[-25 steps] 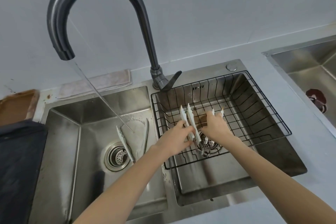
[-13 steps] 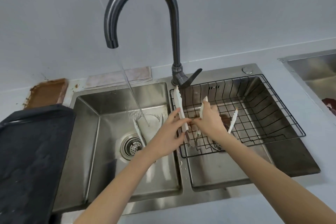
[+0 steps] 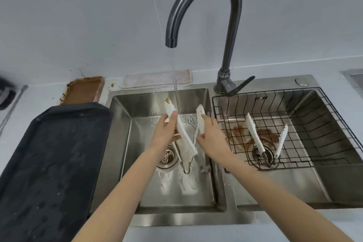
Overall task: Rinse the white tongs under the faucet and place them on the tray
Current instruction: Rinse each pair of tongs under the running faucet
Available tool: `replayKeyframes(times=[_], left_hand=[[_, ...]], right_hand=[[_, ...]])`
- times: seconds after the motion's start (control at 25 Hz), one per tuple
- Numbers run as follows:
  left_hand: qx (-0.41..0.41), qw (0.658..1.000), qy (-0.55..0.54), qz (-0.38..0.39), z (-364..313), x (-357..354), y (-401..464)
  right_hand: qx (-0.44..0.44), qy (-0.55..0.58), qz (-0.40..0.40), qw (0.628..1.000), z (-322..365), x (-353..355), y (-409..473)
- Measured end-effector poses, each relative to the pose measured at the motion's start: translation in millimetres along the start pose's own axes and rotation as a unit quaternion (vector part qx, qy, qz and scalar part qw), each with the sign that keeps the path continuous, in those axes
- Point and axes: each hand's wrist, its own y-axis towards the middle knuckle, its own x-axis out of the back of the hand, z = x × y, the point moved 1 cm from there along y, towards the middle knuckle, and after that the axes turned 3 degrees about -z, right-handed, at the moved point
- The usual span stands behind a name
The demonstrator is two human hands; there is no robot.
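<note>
I hold a pair of white tongs over the left sink basin, under the water that runs from the dark faucet. My left hand grips one arm, whose tip has a brown stain. My right hand grips the other arm. The stream falls between the two spread arms. A second pair of white tongs stands in the black wire basket in the right basin. The black tray lies on the counter at the left.
Another utensil lies on the left basin floor beside the drain, partly hidden by my hands. A brown dirty tray and a folded cloth lie behind the sink. Brown residue stains the right basin under the basket.
Both hands carried the white tongs left, out of the wire basket and into the running water over the left basin. The view has shifted left.
</note>
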Motion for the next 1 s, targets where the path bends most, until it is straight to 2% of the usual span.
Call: replayKeyframes(times=[0.12,0.28,0.52,0.76,0.92,1.0], left_hand=[[0.011,0.999,-0.039,0.022,-7.0,0.3,19.4],[0.039,0.993,-0.101,0.048,-19.0,-9.2,41.9],[0.117,0.973,-0.193,0.044,-18.9,-18.0,72.2],[0.125,0.98,-0.154,0.028,-17.0,-16.3,77.6],[0.046,0.998,-0.023,0.033,-14.3,-9.7,75.2],[0.011,1.0,0.009,0.02,-12.9,-2.9,77.2]], right_hand=[[-0.041,0.023,0.03,0.998,3.0,-15.5,8.2],[-0.127,0.145,0.076,0.978,1.2,-27.2,15.9],[-0.168,0.133,0.106,0.971,-7.8,-35.1,29.8],[-0.2,0.143,0.088,0.965,-13.5,-37.9,31.0],[-0.193,0.191,0.04,0.962,-17.6,-37.4,32.9],[-0.173,0.221,0.004,0.96,-17.0,-31.2,32.5]])
